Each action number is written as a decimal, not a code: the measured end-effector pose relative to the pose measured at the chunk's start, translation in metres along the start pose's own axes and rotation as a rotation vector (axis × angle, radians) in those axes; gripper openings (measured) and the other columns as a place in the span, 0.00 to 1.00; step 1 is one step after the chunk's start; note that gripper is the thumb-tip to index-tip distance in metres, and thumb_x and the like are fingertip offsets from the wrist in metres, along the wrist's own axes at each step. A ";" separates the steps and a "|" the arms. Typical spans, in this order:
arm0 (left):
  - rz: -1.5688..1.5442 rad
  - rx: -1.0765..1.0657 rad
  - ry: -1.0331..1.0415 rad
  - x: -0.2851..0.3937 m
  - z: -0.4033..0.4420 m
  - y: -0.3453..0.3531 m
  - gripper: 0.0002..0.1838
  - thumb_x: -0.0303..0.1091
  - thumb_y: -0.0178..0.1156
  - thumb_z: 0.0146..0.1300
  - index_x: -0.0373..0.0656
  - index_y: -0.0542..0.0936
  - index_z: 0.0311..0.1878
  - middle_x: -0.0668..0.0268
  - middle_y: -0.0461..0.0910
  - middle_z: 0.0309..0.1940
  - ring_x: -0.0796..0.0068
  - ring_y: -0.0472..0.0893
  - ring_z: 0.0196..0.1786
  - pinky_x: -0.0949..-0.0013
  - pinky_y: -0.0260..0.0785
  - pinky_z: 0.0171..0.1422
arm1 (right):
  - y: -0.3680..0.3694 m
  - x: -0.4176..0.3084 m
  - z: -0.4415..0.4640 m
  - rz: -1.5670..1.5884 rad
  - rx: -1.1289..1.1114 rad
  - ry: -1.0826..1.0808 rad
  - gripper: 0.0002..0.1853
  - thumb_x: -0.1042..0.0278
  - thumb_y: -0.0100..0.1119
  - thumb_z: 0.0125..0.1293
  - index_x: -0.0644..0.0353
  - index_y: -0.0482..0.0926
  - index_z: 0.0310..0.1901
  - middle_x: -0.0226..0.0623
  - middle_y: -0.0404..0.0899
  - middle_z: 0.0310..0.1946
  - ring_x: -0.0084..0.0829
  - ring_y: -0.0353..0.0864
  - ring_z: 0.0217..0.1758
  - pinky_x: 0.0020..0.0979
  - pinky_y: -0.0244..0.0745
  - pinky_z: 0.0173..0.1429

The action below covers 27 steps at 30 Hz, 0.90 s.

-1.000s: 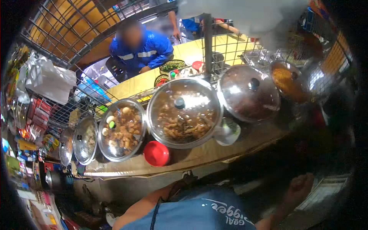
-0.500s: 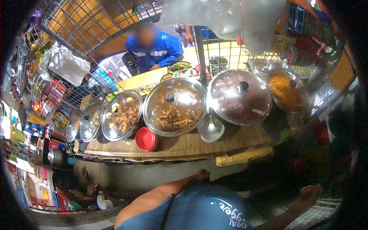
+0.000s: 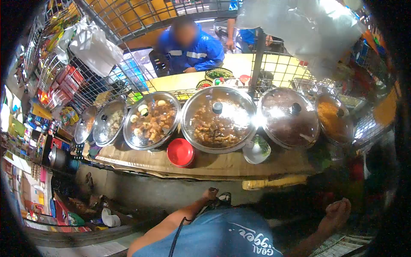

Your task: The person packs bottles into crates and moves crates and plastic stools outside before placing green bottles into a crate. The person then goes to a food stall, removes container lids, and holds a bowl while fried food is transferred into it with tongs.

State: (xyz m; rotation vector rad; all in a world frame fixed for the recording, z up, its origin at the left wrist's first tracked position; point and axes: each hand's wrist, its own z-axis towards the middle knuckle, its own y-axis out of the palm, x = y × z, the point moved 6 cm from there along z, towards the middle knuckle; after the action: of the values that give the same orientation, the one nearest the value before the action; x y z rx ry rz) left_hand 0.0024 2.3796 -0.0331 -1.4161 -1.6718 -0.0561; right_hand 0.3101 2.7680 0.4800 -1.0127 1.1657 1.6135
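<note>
My left hand [image 3: 210, 194] hangs low in front of my blue shirt, below the counter's front edge, its fingers curled in and nothing visible in them. A dark shape [image 3: 224, 197], too unclear to name, shows just beside it. Out to the right, my right hand [image 3: 338, 209] is held away from my body with its fingers folded, and I see nothing in it. On the counter [image 3: 218, 169], ahead of both hands, stand a red bowl [image 3: 180, 152] and a clear bowl [image 3: 257, 150] with something green. Neither hand touches them.
Several lidded food pans line the counter, including one of meat and eggs [image 3: 152, 122] and one of brown stew [image 3: 218, 124]. Behind them rises a wire grille [image 3: 274, 64]. Across it, a person in a blue jacket [image 3: 195, 53] sits at a yellow table [image 3: 171, 81].
The view has shifted, so the counter and pans appear farther right. My left hand has moved slightly left, and my right hand now appears slightly farther left and higher.
</note>
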 end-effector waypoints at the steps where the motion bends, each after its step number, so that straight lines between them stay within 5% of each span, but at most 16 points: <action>1: -0.177 0.021 -0.123 0.014 -0.023 -0.022 0.25 0.53 0.52 0.68 0.44 0.77 0.58 0.51 0.82 0.49 0.55 0.82 0.49 0.57 0.72 0.50 | 0.007 0.002 -0.003 -0.064 -0.040 0.008 0.11 0.63 0.54 0.72 0.58 0.74 0.50 0.27 0.72 0.28 0.18 0.68 0.30 0.22 0.62 0.31; 3: -0.349 0.056 -0.241 0.014 -0.036 -0.049 0.27 0.54 0.51 0.69 0.44 0.74 0.62 0.50 0.81 0.49 0.54 0.82 0.50 0.57 0.72 0.51 | 0.018 0.008 -0.006 -0.113 -0.080 0.015 0.11 0.62 0.53 0.72 0.58 0.74 0.49 0.27 0.71 0.28 0.18 0.67 0.29 0.23 0.61 0.31; 5: -0.771 0.527 -0.404 -0.012 -0.050 -0.077 0.30 0.55 0.49 0.70 0.44 0.68 0.65 0.50 0.80 0.50 0.57 0.80 0.52 0.58 0.71 0.51 | 0.020 0.012 -0.008 -0.238 -0.077 -0.025 0.11 0.59 0.52 0.72 0.58 0.74 0.47 0.25 0.68 0.26 0.18 0.64 0.27 0.23 0.59 0.30; 6: -0.885 0.620 -0.417 -0.010 -0.066 -0.099 0.33 0.62 0.44 0.70 0.44 0.65 0.63 0.57 0.78 0.41 0.65 0.77 0.31 0.58 0.67 0.28 | 0.020 0.015 -0.009 -0.238 -0.076 -0.023 0.11 0.59 0.52 0.72 0.58 0.74 0.47 0.25 0.68 0.26 0.18 0.64 0.27 0.23 0.59 0.30; 8: -1.276 0.872 -0.505 -0.019 -0.096 -0.143 0.33 0.60 0.44 0.71 0.38 0.67 0.62 0.51 0.73 0.59 0.58 0.74 0.56 0.56 0.66 0.60 | 0.018 0.021 -0.009 -0.254 -0.117 0.014 0.14 0.59 0.52 0.72 0.59 0.74 0.50 0.29 0.74 0.33 0.22 0.70 0.33 0.24 0.64 0.36; 10: -1.223 1.340 -0.544 -0.018 -0.142 -0.200 0.35 0.61 0.41 0.72 0.36 0.65 0.63 0.50 0.70 0.61 0.55 0.71 0.59 0.57 0.63 0.65 | 0.023 0.037 -0.002 -0.407 0.010 0.031 0.15 0.59 0.51 0.72 0.60 0.74 0.52 0.32 0.76 0.40 0.24 0.73 0.39 0.26 0.67 0.41; 12: -0.984 1.561 -0.507 -0.093 -0.153 -0.252 0.32 0.52 0.39 0.76 0.34 0.59 0.69 0.46 0.59 0.70 0.52 0.65 0.67 0.56 0.57 0.71 | 0.005 0.084 0.009 -0.552 0.139 0.044 0.17 0.59 0.51 0.73 0.61 0.74 0.55 0.35 0.78 0.46 0.27 0.75 0.45 0.28 0.69 0.46; 14: -0.901 1.840 -0.187 -0.047 -0.192 -0.314 0.32 0.50 0.41 0.76 0.32 0.58 0.70 0.44 0.56 0.70 0.51 0.63 0.69 0.56 0.56 0.72 | -0.036 0.162 0.029 -0.655 0.052 -0.090 0.21 0.57 0.51 0.73 0.64 0.72 0.60 0.40 0.75 0.57 0.33 0.74 0.57 0.34 0.68 0.58; 16: -0.576 1.854 0.077 -0.016 -0.212 -0.363 0.33 0.50 0.41 0.75 0.32 0.57 0.71 0.43 0.55 0.71 0.50 0.60 0.71 0.56 0.52 0.74 | -0.013 0.195 0.021 -0.790 0.056 -0.120 0.24 0.55 0.49 0.74 0.66 0.69 0.63 0.47 0.70 0.62 0.41 0.69 0.64 0.38 0.63 0.67; 22: -0.073 1.579 -0.103 0.040 -0.168 -0.389 0.35 0.53 0.38 0.74 0.33 0.56 0.72 0.43 0.57 0.71 0.43 0.55 0.73 0.52 0.46 0.76 | 0.039 0.287 0.033 -0.747 0.105 -0.021 0.29 0.52 0.46 0.74 0.67 0.64 0.66 0.52 0.63 0.67 0.46 0.63 0.70 0.41 0.57 0.73; 24: -0.119 1.597 -0.100 0.037 -0.164 -0.391 0.36 0.54 0.39 0.74 0.33 0.55 0.72 0.42 0.57 0.71 0.42 0.54 0.73 0.51 0.46 0.75 | 0.058 0.293 0.032 -0.623 0.211 0.114 0.31 0.50 0.44 0.75 0.67 0.60 0.69 0.53 0.58 0.71 0.46 0.59 0.73 0.39 0.54 0.74; 27: -0.134 1.612 -0.084 0.038 -0.164 -0.390 0.37 0.55 0.40 0.73 0.33 0.55 0.72 0.42 0.57 0.71 0.41 0.55 0.73 0.51 0.47 0.75 | 0.055 0.332 0.034 -0.772 0.380 -0.034 0.31 0.51 0.45 0.74 0.67 0.61 0.69 0.54 0.59 0.70 0.48 0.59 0.73 0.40 0.54 0.74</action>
State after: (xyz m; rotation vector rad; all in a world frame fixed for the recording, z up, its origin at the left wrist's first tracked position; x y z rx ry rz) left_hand -0.2091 2.1849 0.2795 -0.0598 -1.1926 1.0393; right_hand 0.1599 2.8536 0.1888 -1.0032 0.8517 0.7638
